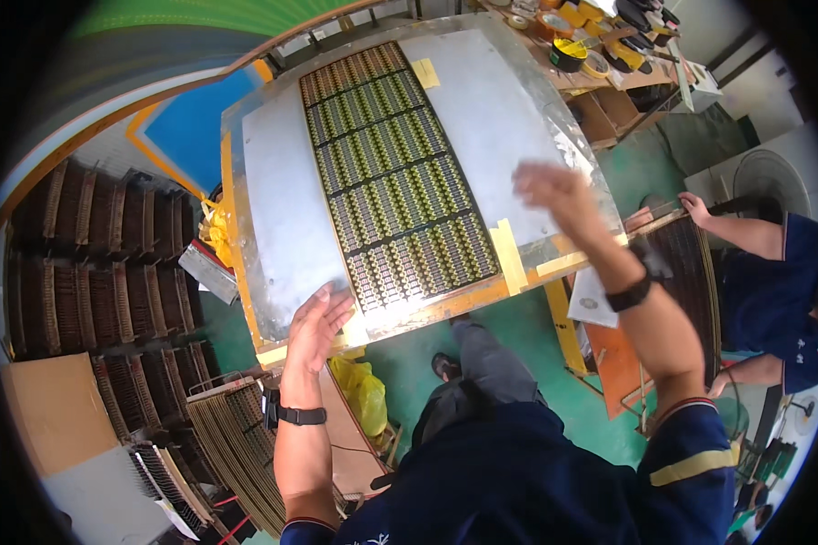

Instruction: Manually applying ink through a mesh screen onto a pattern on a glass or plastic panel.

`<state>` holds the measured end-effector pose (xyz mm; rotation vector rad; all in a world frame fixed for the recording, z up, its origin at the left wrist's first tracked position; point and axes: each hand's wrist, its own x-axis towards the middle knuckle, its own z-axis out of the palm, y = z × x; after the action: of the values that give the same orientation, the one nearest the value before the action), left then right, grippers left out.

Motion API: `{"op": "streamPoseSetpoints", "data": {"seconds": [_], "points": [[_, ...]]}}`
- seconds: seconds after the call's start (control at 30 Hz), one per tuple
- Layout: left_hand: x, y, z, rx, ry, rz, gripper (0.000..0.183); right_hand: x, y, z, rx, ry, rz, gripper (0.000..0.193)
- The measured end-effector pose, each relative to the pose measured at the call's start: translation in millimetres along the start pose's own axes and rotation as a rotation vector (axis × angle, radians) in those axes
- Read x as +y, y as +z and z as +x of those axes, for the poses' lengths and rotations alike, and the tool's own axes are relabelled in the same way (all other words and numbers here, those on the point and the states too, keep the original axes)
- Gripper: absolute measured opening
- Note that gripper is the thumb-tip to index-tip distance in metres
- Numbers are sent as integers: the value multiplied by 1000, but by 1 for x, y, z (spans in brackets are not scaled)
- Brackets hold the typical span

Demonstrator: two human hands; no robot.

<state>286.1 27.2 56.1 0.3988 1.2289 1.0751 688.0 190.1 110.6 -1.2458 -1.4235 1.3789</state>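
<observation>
A long dark panel [386, 173] covered in rows of small green and gold printed patterns lies on a pale metal-topped worktable [277, 204]. My left hand [318, 325] is at the table's near edge, by the panel's lower left corner. Its fingers are stretched out and hold nothing; whether they touch the panel I cannot tell. Blurred by motion, my right hand [554, 191] hovers over the right side of the table, apart from the panel, fingers extended with nothing seen in them. Yellowish tape strips [510, 257] stick to the table near the panel's right edge.
Dark racks [100, 263] stand along the left, with a stack of framed trays [236, 445] nearer me. A bench [600, 77] of paint tubs is at the far right. On the right, another person's hand [695, 209] holds a stack of panels. A yellow bag [359, 395] sits below the table.
</observation>
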Motion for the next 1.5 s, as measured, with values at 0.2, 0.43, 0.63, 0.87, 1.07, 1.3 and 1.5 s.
{"op": "streamPoseSetpoints", "data": {"seconds": [0.2, 0.43, 0.63, 0.87, 1.07, 1.3, 1.5], "points": [[-6, 2, 2, 131, 75, 74, 56, 56, 33, -3, -66, 473, 271, 44], [-6, 8, 17, 160, 125, 158, 35, 74, 26, 12, -268, 498, 316, 26], [22, -59, -80, 73, 348, -702, 73, -7, 130, -80, -758, 514, 390, 21], [-5, -152, -132, 539, 320, -524, 59, 2, 161, 145, -625, 25, -200, 24], [-34, -131, -166, 882, 528, -445, 42, 53, 142, 273, -686, 364, -42, 69], [-73, -106, -366, 1557, 505, 241, 52, -67, 311, 164, -1008, 123, 80, 72], [-135, -74, -535, 1920, 360, 61, 58, -148, 460, -13, -1127, -575, -99, 58]]}}
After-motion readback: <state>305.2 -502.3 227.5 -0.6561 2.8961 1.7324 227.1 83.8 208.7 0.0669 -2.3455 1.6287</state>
